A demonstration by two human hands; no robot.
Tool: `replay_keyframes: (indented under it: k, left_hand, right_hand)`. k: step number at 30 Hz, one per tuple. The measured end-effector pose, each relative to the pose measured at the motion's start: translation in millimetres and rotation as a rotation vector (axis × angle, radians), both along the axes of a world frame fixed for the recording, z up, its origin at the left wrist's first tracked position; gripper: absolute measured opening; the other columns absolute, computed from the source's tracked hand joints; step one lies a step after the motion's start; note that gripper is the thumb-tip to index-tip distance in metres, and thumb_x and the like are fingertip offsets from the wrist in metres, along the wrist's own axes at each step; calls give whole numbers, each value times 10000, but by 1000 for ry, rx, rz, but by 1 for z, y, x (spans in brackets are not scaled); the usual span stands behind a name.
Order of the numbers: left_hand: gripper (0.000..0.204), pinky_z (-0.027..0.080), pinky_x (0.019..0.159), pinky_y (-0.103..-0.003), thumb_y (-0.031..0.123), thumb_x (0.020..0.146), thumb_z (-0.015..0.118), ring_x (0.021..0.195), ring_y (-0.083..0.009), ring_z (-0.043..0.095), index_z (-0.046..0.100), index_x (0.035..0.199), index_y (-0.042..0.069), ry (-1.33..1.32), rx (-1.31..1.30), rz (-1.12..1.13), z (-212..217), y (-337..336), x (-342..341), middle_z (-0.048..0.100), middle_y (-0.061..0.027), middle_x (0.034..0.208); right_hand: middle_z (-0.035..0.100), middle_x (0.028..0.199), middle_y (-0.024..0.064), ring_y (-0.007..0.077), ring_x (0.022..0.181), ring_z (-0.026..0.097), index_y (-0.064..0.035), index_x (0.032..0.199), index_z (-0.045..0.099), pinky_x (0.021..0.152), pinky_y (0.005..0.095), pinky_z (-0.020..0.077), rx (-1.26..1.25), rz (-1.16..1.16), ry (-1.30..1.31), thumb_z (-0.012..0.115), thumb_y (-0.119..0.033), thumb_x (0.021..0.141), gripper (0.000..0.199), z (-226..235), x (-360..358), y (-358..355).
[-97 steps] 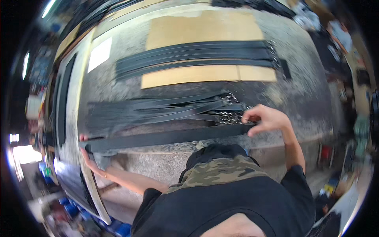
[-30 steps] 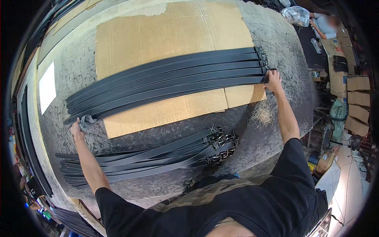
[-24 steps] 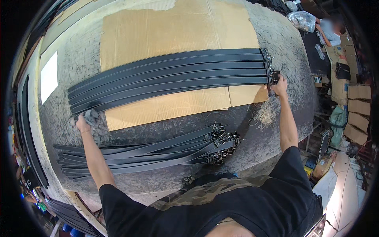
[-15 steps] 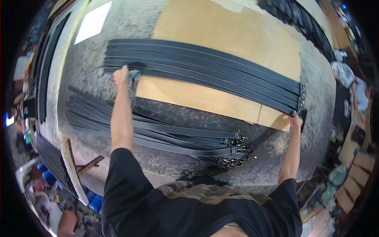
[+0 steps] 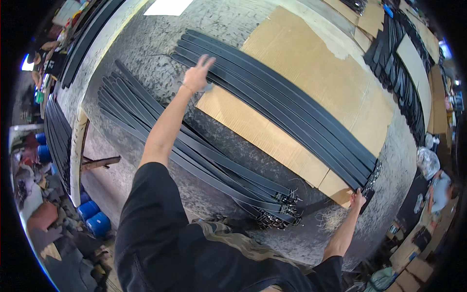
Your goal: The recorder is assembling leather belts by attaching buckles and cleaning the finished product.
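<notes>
Several black belts lie side by side in a flat row across a cardboard sheet, with their metal buckles at the right end. My left hand is over the near edge of the row, close to the left tips, fingers spread. A scrap of grey cloth shows beside its palm; whether the hand touches it I cannot tell. At the buckle end, my right hand is closed on the nearest belt. A looser bundle of belts lies nearer me, its buckles heaped at the right.
A tangle of pale threads lies near my right forearm on the grey table. More black straps hang at the left edge and lie at the far right. Blue containers stand below left. Other people are at both sides.
The view has turned, so the belt row slants more steeply. My left hand has gone from closed to spread fingers and lies farther in over the row. My right hand stays at the buckle end.
</notes>
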State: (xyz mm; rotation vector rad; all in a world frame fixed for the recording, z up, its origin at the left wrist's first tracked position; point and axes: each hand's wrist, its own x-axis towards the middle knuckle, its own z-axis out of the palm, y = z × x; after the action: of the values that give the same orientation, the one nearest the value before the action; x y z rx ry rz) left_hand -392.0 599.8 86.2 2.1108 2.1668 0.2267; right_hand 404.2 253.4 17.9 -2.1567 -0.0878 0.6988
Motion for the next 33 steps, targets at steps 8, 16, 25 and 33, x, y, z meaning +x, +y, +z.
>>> replay_keyframes:
  k: [8, 16, 25, 33]
  left_hand:
    - [569, 527, 623, -405, 14, 724, 579, 739, -312, 653, 507, 1280, 112, 210, -5, -496, -23, -3, -17, 487, -104, 1320]
    - [294, 532, 642, -385, 62, 781, 575, 753, -280, 656, 608, 1073, 59, 223, 34, -522, -19, 0, -18, 560, -74, 1148]
    - [266, 517, 596, -416, 113, 773, 587, 712, -304, 647, 561, 1033, 65, 165, 82, -513, -27, -5, -7, 561, -85, 1080]
    - [322, 515, 573, -420, 215, 757, 661, 689, -306, 634, 577, 1040, 87, 34, 77, -910, -12, -26, 68, 559, -83, 1026]
  right_hand:
    - [541, 602, 58, 132, 433, 504, -4, 842, 507, 358, 269, 415, -53, -3, -54, 705, -146, 848, 244, -2, -12, 4]
    - [601, 1046, 179, 308, 898, 612, 79, 1138, 508, 710, 373, 557, 546, -312, 473, 479, 4, 932, 221, -30, 1, 5]
    - [515, 1242, 163, 271, 1085, 559, 43, 1213, 475, 873, 326, 483, 362, -381, 373, 720, -237, 826, 537, -18, -13, 2]
    - [604, 1030, 164, 297, 856, 614, 46, 1104, 479, 762, 353, 545, 622, -364, 650, 602, -157, 901, 312, -50, -62, 30]
